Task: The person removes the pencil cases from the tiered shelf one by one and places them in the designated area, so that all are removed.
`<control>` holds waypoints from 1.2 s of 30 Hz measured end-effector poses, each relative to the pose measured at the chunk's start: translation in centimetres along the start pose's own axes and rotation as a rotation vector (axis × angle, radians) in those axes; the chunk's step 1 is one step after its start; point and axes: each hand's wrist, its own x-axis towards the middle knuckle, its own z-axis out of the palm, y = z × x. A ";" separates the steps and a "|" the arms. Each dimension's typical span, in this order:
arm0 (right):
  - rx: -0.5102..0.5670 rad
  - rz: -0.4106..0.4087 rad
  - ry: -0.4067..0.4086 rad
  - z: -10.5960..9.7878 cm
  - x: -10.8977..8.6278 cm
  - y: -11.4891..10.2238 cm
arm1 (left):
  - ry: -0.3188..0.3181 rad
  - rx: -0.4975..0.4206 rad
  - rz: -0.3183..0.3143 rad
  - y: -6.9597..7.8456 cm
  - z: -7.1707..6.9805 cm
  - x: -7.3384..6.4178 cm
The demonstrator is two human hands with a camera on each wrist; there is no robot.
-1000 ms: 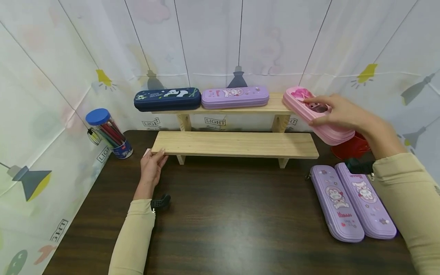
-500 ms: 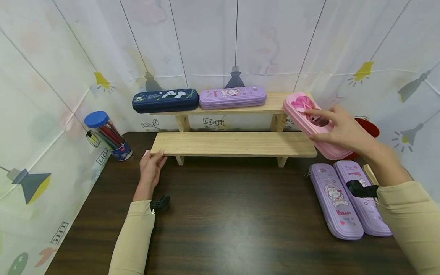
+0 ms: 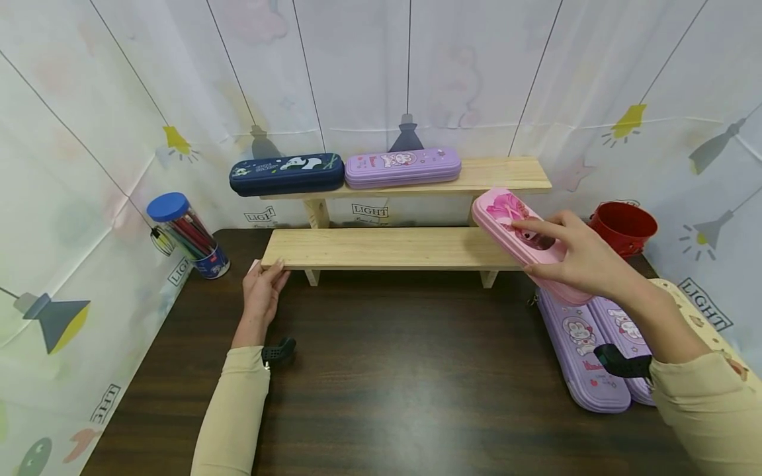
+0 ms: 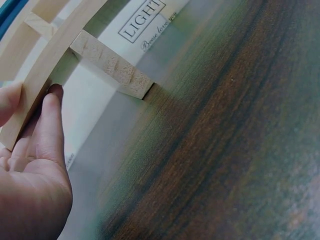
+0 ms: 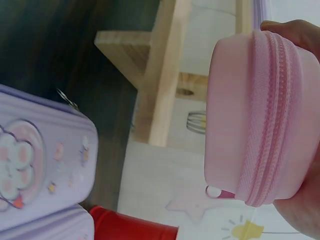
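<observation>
My right hand (image 3: 586,261) grips a pink zipped pencil case (image 3: 506,221) by its sides. It holds the case tilted, off the shelf, before the right end of the lower board; its zip faces the right wrist view. My left hand (image 3: 260,294) holds the left front corner of a two-tier wooden shelf (image 3: 393,248), thumb on top and fingers beneath, as the left wrist view shows. On the upper board lie a navy panda pencil case (image 3: 287,174) and a purple pencil case (image 3: 403,168), side by side.
Two purple pencil cases (image 3: 580,340) lie at the right, partly behind my right arm, beside a cream patterned case (image 3: 684,297). A red bucket (image 3: 624,228) stands at the back right. A blue-lidded pencil tub (image 3: 189,235) leans at the left wall.
My right hand has brought the pink pencil case down and a little left, from the upper board's right end to lower-board height. My left hand keeps its hold on the shelf corner.
</observation>
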 end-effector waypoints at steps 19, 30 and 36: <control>0.080 -0.080 -0.150 6.4 -2.5 -1.0 | 0.002 -0.013 -0.004 0.0 -0.1 0.1; 0.090 -0.106 -0.200 8.6 -4.5 -1.5 | 0.015 -0.003 -0.001 0.0 -0.2 -0.1; 0.021 -0.010 -0.222 9.8 -5.3 -1.0 | 0.009 -0.007 -0.005 0.0 -0.1 0.1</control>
